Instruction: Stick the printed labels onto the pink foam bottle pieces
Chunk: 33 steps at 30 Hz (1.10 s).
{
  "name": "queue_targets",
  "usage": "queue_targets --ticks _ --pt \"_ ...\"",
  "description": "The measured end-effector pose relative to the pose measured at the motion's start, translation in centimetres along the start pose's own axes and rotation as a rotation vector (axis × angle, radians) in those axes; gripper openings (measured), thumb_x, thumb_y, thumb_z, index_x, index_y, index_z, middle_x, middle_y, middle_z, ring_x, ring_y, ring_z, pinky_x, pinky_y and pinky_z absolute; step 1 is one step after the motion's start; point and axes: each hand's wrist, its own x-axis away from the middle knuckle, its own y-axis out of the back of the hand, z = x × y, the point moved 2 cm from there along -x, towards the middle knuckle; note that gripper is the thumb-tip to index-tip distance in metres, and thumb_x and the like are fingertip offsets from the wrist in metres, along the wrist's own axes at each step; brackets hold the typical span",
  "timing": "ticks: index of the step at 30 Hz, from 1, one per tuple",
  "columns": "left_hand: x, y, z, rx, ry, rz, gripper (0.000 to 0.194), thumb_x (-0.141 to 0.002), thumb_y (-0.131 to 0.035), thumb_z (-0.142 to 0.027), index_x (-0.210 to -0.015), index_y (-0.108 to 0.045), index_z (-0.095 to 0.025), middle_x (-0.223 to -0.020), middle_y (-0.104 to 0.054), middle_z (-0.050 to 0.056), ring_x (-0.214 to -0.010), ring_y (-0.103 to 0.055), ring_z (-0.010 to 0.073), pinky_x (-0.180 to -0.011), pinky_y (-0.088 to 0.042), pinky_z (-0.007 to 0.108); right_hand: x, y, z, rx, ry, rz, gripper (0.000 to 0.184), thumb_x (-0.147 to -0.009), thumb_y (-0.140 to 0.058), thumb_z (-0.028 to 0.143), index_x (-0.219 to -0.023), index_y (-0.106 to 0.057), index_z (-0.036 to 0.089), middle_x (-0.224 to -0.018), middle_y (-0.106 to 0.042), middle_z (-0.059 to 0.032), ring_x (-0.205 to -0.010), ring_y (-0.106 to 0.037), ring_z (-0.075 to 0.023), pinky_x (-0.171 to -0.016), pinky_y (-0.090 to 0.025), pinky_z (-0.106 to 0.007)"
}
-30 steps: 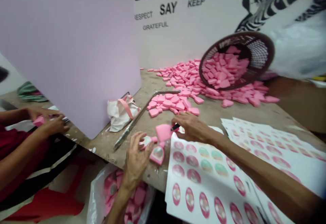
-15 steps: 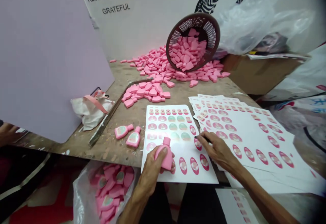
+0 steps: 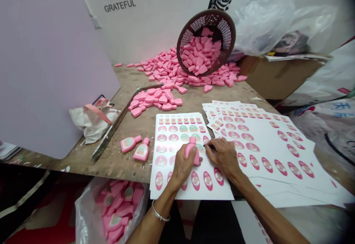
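A small pink bottle (image 3: 192, 151) stands cap-up in my left hand (image 3: 181, 167), its bare side showing, just above the sticker sheet (image 3: 191, 194). My right hand (image 3: 224, 157) rests at the sheet's right edge, fingers pinched on a thin dark pointed tool (image 3: 211, 146) whose kind is mostly hidden. Its tip is at the stickers beside the bottle. Round pink, green and oval red-pink stickers cover the sheet. To the left lie two bottles with labels on them, one pink labelled bottle (image 3: 130, 143) on its side and another labelled bottle (image 3: 141, 150) next to it.
A tipped brown basket (image 3: 233, 37) spills pink bottles (image 3: 163, 66) at the back. A smaller bottle pile (image 3: 155, 99) lies nearer, beside a metal strip (image 3: 111, 129). More sticker sheets (image 3: 266, 140) spread at right. Below the edge hangs a plastic bag (image 3: 83, 214) with labelled bottles.
My left hand has moved up and right with the pink bottle, over the sheet's middle. My right hand has shifted slightly left, so the two hands are closer. The camera view has shifted slightly.
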Motion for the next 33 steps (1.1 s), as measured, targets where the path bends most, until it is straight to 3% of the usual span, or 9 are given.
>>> queue_targets --ticks 8,17,23,27,33 --pt "-0.3 0.2 0.5 -0.063 -0.043 0.015 0.038 -0.087 -0.051 -0.052 -0.098 -0.054 -0.015 -0.076 -0.064 0.006 -0.071 -0.071 0.0227 -0.061 -0.054 0.029 0.1 -0.4 -0.3 -0.125 -0.075 0.026 0.011 -0.083 -0.057 0.032 -0.078 -0.059 0.022 -0.073 -0.066 -0.0002 -0.070 -0.054 -0.0182 -0.071 -0.032 -0.032" --pt "-0.2 0.2 0.7 -0.012 -0.061 0.022 0.039 -0.087 -0.051 -0.051 -0.101 -0.054 -0.015 -0.083 -0.063 0.006 -0.070 -0.071 0.0219 -0.060 -0.055 0.029 0.7 0.2 0.8 0.052 0.110 -0.110 0.017 -0.088 -0.056 0.034 -0.083 -0.060 0.018 -0.075 -0.066 -0.0040 -0.078 -0.054 -0.0199 -0.074 -0.031 -0.034" --pt "-0.2 0.2 0.6 0.011 -0.031 0.020 0.041 -0.085 -0.052 -0.054 -0.101 -0.053 -0.016 -0.083 -0.063 0.006 -0.072 -0.071 0.0227 -0.060 -0.056 0.029 0.3 0.3 0.8 0.138 0.030 -0.072 0.017 -0.090 -0.053 0.033 -0.088 -0.060 0.018 -0.080 -0.067 -0.0050 -0.078 -0.053 -0.0211 -0.073 -0.029 -0.036" --pt "-0.2 0.3 0.7 0.017 -0.033 0.021 0.042 -0.085 -0.050 -0.056 -0.101 -0.053 -0.017 -0.087 -0.063 0.006 -0.072 -0.071 0.0213 -0.060 -0.056 0.028 -0.1 0.0 0.7 -0.010 0.030 -0.027 0.018 -0.087 -0.057 0.037 -0.083 -0.060 0.019 -0.078 -0.067 -0.0041 -0.075 -0.055 -0.0201 -0.074 -0.033 -0.035" --pt "-0.2 0.2 0.7 0.108 -0.008 0.026 0.045 -0.083 -0.052 -0.058 -0.103 -0.052 -0.017 -0.091 -0.062 0.006 -0.069 -0.070 0.0204 -0.060 -0.057 0.031 0.1 0.6 0.5 -0.386 -0.219 -0.075 0.022 -0.078 -0.065 0.041 -0.073 -0.058 0.021 -0.072 -0.063 -0.0018 -0.069 -0.056 -0.0174 -0.070 -0.043 -0.033"
